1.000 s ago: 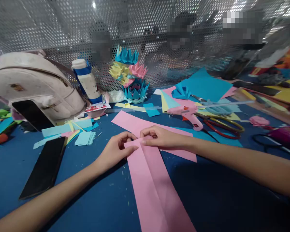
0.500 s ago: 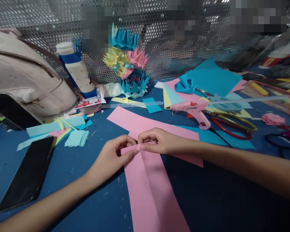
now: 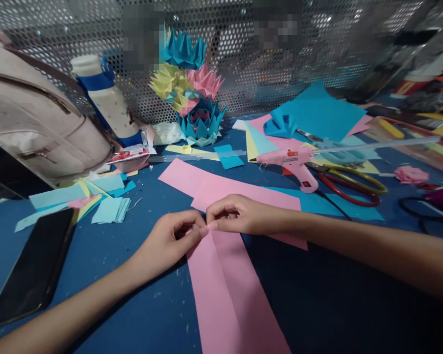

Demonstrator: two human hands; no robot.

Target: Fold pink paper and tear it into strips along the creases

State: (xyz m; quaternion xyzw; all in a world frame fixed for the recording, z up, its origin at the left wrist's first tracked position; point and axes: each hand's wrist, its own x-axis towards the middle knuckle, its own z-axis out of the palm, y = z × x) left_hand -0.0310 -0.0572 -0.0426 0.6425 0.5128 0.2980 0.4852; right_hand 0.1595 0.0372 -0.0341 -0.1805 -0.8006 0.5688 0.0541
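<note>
Two hands pinching the far end of one long pink paper strip (image 3: 229, 290), lying flat on the blue table (image 3: 335, 295) and running from screen centre toward 6 o'clock. Centre crease visible along its length.

Left hand (image 3: 170, 241): curled nearly closed, thumb and forefinger nipping the strip's top-left corner. Remaining fingers tucked under; palm side resting on table.

Right hand (image 3: 239, 216): also mostly closed, fingertips (image 3: 212, 225) pressed onto the strip's top edge, touching the left hand's fingertips. Forearm entering from 3 o'clock.

Second pink strip (image 3: 221, 189) crossing beneath, at 12 o'clock from the hands, partly under the right hand.

Around:
- Pink glue gun (image 3: 295, 164) at 1 o'clock, near but apart from hands; red-handled scissors (image 3: 354, 189) just beside it at 2 o'clock.
- Teal sheet (image 3: 321, 113) and loose coloured sheets behind the gun.
- Stack of folded paper flowers (image 3: 190, 93) at 12 o'clock, against the perforated metal screen (image 3: 317, 54).
- White bottle with blue cap band (image 3: 107, 101) at 11 o'clock; beige bag (image 3: 37, 123) at 10 o'clock.
- Light-blue paper squares (image 3: 110, 209) at 10 o'clock, near the left hand.
- Black phone (image 3: 33, 268) at 9 o'clock, flat on table, well apart.
</note>
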